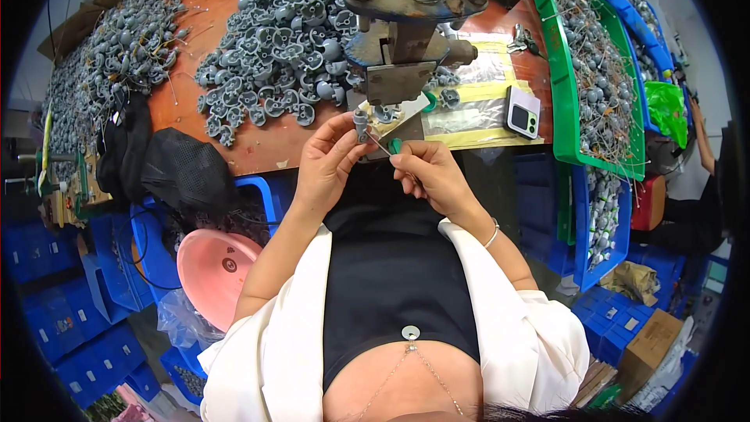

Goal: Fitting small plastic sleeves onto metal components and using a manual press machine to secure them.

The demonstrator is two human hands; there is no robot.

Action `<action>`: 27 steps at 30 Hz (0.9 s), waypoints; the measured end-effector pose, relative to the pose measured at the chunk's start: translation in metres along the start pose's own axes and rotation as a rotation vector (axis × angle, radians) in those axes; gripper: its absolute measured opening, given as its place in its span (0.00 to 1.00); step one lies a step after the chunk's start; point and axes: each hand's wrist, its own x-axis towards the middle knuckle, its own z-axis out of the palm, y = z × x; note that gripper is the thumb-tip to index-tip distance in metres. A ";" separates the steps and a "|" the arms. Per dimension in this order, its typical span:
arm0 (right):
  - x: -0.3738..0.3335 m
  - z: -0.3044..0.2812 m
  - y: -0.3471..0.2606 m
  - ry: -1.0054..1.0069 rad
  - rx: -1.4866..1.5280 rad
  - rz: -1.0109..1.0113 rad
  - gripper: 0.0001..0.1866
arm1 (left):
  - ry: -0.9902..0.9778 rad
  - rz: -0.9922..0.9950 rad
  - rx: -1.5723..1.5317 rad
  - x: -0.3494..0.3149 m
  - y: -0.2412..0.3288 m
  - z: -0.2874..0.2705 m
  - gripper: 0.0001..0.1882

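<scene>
Just below the press, my left hand (325, 158) pinches a small grey plastic part (360, 122) between thumb and fingers. To its right, my right hand (434, 175) is closed around a thin metal rod with a green end (395, 145). The rod's tip points at the grey part; I cannot tell whether they touch. Above both hands stands the metal press (402, 82), with bolts and a spring on top. Behind my left hand, a large heap of grey plastic shells (285, 43) covers the orange-brown table (187, 113).
A second heap of grey parts with wires (129, 39) lies far left. At right are a phone (523, 112), keys (525, 41) and a green bin (564, 82) of wired grey parts. A pink basin (205, 266) sits below left, near blue crates (66, 320). Another person's arm (703, 137) shows far right.
</scene>
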 end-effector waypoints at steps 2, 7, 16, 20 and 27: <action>-0.002 -0.001 0.000 0.015 0.004 -0.010 0.12 | -0.004 0.018 0.038 -0.003 0.000 0.006 0.14; -0.002 0.005 0.006 0.039 -0.172 -0.266 0.11 | -0.123 -0.030 0.190 -0.016 -0.009 0.021 0.21; -0.013 -0.011 -0.007 -0.229 0.438 0.158 0.12 | -0.428 0.734 1.127 -0.008 0.025 0.036 0.13; -0.008 -0.015 0.007 0.040 0.280 -0.117 0.08 | -0.183 0.708 0.902 -0.009 0.026 0.035 0.03; 0.010 -0.031 0.009 0.218 -0.270 -0.458 0.06 | 0.462 1.128 1.217 0.009 0.031 0.048 0.09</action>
